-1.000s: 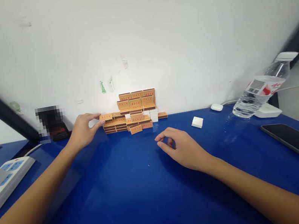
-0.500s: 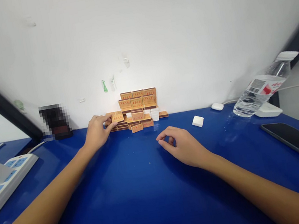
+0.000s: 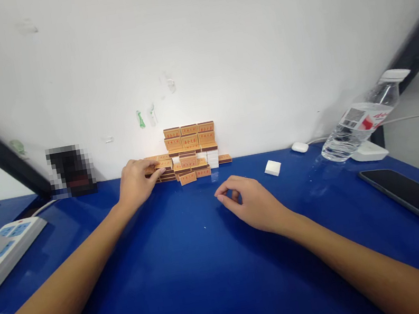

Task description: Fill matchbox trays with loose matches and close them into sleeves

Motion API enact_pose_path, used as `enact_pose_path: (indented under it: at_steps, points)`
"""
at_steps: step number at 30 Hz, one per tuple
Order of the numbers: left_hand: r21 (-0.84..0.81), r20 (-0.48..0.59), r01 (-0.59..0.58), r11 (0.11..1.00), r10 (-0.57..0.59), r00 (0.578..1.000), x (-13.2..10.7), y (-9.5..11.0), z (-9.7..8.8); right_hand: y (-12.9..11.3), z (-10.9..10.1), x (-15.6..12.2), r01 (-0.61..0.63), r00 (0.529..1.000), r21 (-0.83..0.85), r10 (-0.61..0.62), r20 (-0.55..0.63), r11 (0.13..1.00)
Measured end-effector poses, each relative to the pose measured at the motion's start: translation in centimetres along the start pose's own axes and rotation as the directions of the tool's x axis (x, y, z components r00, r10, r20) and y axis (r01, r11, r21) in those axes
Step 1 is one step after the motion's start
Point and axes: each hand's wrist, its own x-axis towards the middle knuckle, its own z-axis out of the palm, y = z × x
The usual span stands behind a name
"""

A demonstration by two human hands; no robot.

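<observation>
Orange and dark-brown matchboxes make up a stepped stack [image 3: 190, 141] against the wall. At its left end, my left hand [image 3: 137, 182] is closed, with thumb and fingers on one matchbox [image 3: 163, 165] that lies nearly flat on top of the lower boxes. A tilted matchbox [image 3: 188, 178] leans at the front of the stack. To the right, several white box pieces [image 3: 213, 159] are piled in a column. Over the blue table, my right hand [image 3: 251, 201] is curled, its thumb and fingertips drawn together with nothing visible in them.
A white square piece [image 3: 273, 168] lies right of the stack. Further right are a white oval case [image 3: 300, 147], a tilted water bottle [image 3: 363, 118] and a black phone [image 3: 417, 200]. On the left sits a power strip [image 3: 11, 246], with a pixelated dark object [image 3: 73, 171] behind it.
The matchbox in my left hand has gone from tilted towards me to lying flatter and lower on the stack. My right hand stays curled. The whole view has shifted slightly.
</observation>
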Motion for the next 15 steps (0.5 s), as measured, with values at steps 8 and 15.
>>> enact_pose_path:
  at_steps: [8, 15]
  points:
    - [0.028, -0.035, 0.010, 1.000, -0.009, 0.999, -0.1, 0.7, -0.6, 0.2, 0.0, 0.0, 0.013, 1.000, 0.004, -0.013, 0.002, 1.000]
    - [-0.064, 0.205, -0.323, 0.944, 0.329, 0.922, -4.8, 3.4, -3.3, 0.3, 0.1, -0.1, 0.009, 0.999, -0.030, -0.008, 0.035, 0.999]
